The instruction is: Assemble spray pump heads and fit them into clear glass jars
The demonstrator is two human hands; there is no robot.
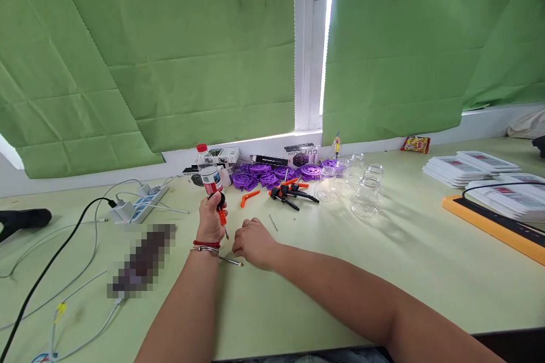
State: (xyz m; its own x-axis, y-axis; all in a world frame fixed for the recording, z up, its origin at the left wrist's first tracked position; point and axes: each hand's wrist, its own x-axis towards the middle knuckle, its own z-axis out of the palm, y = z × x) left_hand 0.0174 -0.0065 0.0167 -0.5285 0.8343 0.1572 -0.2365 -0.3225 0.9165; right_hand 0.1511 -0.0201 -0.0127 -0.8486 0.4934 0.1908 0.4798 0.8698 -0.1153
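Observation:
My left hand (212, 220) is closed around a small black and orange part (221, 208), held upright just above the table. A red band and metal bangles sit on that wrist. My right hand (253, 241) rests on the pale green table (340, 272) right beside it, fingers curled; whether it holds anything I cannot tell. A thin metal rod (231, 261) lies under the two hands. A short metal pin (273, 222) lies just beyond the right hand.
Behind the hands stand a water bottle (209, 173), purple plastic wheels (272, 173), black and orange clips (289, 193) and clear jars (366, 193). A power strip (138, 204) and cables lie left. Booklets (472, 167) and an orange-edged board (494, 224) lie right.

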